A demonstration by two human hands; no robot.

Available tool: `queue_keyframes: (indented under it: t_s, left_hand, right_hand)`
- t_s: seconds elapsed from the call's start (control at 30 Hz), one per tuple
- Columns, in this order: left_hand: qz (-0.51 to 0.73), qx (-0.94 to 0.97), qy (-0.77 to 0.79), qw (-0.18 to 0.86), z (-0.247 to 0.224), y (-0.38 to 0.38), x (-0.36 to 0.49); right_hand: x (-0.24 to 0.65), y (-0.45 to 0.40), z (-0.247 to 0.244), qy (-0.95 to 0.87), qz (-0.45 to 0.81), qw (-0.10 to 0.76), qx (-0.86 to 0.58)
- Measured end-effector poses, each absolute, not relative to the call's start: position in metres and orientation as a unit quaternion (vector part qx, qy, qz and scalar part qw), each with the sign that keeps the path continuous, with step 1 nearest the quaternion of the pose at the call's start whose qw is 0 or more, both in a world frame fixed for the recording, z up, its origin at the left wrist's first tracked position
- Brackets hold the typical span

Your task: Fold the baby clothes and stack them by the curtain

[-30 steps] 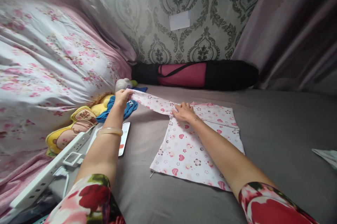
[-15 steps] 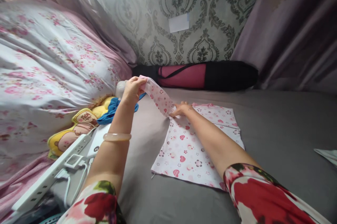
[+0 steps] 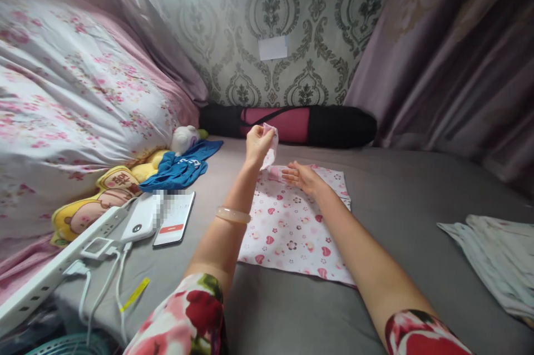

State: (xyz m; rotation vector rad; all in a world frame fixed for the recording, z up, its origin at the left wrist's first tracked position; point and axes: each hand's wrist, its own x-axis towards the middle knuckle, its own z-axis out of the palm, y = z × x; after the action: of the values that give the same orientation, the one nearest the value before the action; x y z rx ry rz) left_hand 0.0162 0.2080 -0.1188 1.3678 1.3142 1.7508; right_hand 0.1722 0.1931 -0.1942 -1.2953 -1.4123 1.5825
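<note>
A white child's shirt printed with pink hearts and flowers lies spread flat in front of me. My left hand pinches the end of its sleeve and holds it raised above the shirt's far left corner. A pale bangle circles my left wrist. My right hand hovers over or rests lightly on the upper part of the shirt, fingers stretched out and nothing in its grip; whether it touches the cloth I cannot tell.
Left lie a phone, a white power bank, a power strip with cables, a blue cloth and plush toys. A black and pink long bag lines the wall. Folded clothes sit at right.
My left hand has swung right with the sleeve end, bringing it in over the shirt. My right hand has let go of the sleeve and opened. The view has shifted, revealing the phone and folded clothes.
</note>
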Motion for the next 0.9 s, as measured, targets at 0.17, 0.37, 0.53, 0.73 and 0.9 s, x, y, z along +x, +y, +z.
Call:
queue_keyframes:
  t_s: [0.17,0.37,0.53,0.73,0.9]
  left_hand:
    - [0.592,0.572,0.496,0.277,-0.141,0.201,0.063]
    - [0.466,0.679,0.466,0.325,-0.171,0.176,0.077]
    - [0.491,0.570,0.623,0.213,-0.202,0.180,0.045]
    - [0.435,0.478,0.732,0.213,-0.225,0.183,0.012]
    - [0.379,0.503,0.739,0.241,-0.234,0.181,0.012]
  right_hand:
    - [0.202,0.187,-0.203,-0.516,0.625,0.358,-0.463]
    - [0.220,0.188,-0.223,-0.396,0.679,0.452,-0.422]
    - [0.222,0.186,-0.227,-0.179,0.773,0.525,-0.307]
    - [0.222,0.186,-0.221,-0.162,0.763,0.531,-0.332]
    - [0.228,0.188,-0.218,-0.151,0.731,0.557,-0.365]
